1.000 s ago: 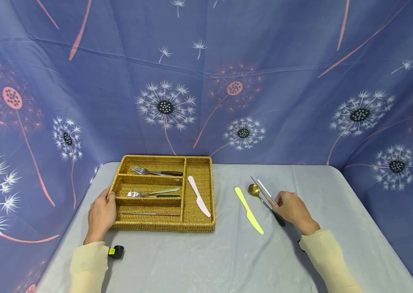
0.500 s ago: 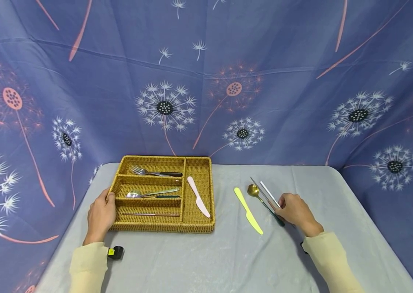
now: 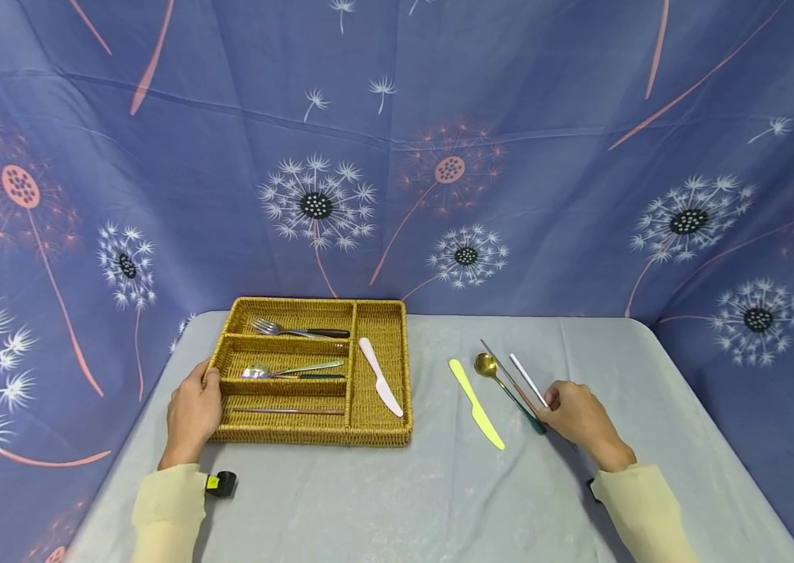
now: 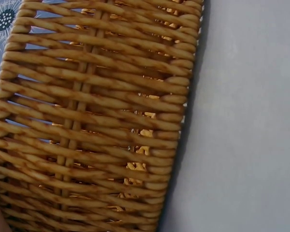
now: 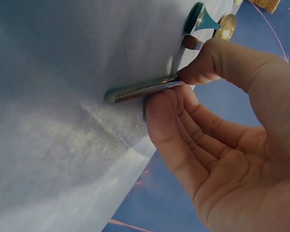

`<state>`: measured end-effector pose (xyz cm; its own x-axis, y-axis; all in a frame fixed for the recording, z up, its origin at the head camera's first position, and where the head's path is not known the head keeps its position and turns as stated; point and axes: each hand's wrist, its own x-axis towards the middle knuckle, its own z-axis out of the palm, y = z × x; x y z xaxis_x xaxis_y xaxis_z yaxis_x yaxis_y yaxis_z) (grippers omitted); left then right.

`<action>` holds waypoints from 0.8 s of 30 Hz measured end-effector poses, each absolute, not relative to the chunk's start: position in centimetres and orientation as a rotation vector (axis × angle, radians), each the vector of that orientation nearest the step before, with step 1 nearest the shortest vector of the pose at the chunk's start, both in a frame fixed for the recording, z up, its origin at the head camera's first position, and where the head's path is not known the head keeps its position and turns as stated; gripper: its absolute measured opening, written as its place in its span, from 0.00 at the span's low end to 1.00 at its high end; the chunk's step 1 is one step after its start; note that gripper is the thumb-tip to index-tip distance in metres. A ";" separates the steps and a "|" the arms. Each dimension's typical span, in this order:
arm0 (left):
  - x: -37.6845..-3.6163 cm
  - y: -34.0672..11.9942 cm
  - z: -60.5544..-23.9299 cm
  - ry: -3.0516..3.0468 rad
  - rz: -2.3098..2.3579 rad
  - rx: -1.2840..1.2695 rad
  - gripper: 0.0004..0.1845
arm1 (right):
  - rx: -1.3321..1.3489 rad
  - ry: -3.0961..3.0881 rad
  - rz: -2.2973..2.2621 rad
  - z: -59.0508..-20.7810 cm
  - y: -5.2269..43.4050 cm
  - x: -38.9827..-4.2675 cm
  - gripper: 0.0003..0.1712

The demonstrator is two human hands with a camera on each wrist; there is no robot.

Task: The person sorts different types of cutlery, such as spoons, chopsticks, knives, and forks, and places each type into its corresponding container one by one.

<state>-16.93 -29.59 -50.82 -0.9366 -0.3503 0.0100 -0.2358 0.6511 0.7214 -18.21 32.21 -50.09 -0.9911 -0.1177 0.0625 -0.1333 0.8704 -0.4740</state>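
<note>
Since the earlier frames the right hand has slid toward the near right of the worktop, and the white-handled chopstick it pinches has swung away from the brown-handled chopstick, so the two no longer lie side by side. The right wrist view shows the grip plainly: thumb and fingertips clamp the textured metal end of that one chopstick, which rests low against the cloth. The left hand has stayed put, fingers curled over the left rim of the wicker tray; the left wrist view shows only the tray's tight golden weave beside grey cloth. Loose on the worktop lie four slim pieces: the two chopsticks, one gold spoon with a round bowl and a dark green handle, and one flat yellow-green knife, all slanting the same way, the knife apart to the left. The tray has four compartments, three long ones stacked at the left and one tall one at the right. The far one holds one silver fork with a dark handle, the middle one silver spoon, the near one thin brown chopstick, and the right one pale pink knife. A smooth grey cloth covers the worktop; a blue dandelion-print drape hangs behind.
</note>
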 end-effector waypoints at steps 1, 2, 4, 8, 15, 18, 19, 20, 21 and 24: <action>-16.9 -29.6 -50.8 -2.719 -1.155 0.486 0.34 | 0.203 -3.004 0.772 -50.1 32.2 -18.1 0.13; -16.9 -29.6 -50.8 -2.721 -1.155 0.487 0.34 | 0.202 -3.002 0.777 -50.1 32.2 -17.9 0.13; -16.9 -29.7 -50.9 -2.725 -1.154 0.485 0.34 | 0.200 -3.002 0.781 -50.0 32.3 -17.7 0.13; -16.9 -29.7 -50.9 -2.724 -1.152 0.476 0.33 | 0.177 -3.010 0.776 -50.0 32.3 -17.3 0.13; -17.0 -29.8 -50.8 -2.717 -1.140 0.463 0.33 | 0.152 -3.022 0.760 -49.7 32.3 -16.7 0.10; -17.0 -29.7 -50.8 -2.719 -1.147 0.459 0.34 | 0.166 -3.020 0.762 -49.2 31.9 -16.5 0.09; -17.0 -29.7 -50.8 -2.721 -1.153 0.459 0.34 | 0.172 -3.021 0.762 -49.0 31.7 -16.4 0.09; -17.0 -29.7 -50.8 -2.722 -1.157 0.459 0.34 | 0.180 -3.021 0.764 -48.7 31.5 -16.3 0.08; -17.0 -29.7 -50.8 -2.724 -1.163 0.461 0.34 | 0.190 -3.019 0.759 -48.4 31.2 -16.3 0.08; -16.9 -29.7 -50.8 -2.726 -1.169 0.465 0.34 | 0.223 -3.006 0.742 -47.6 30.2 -16.2 0.07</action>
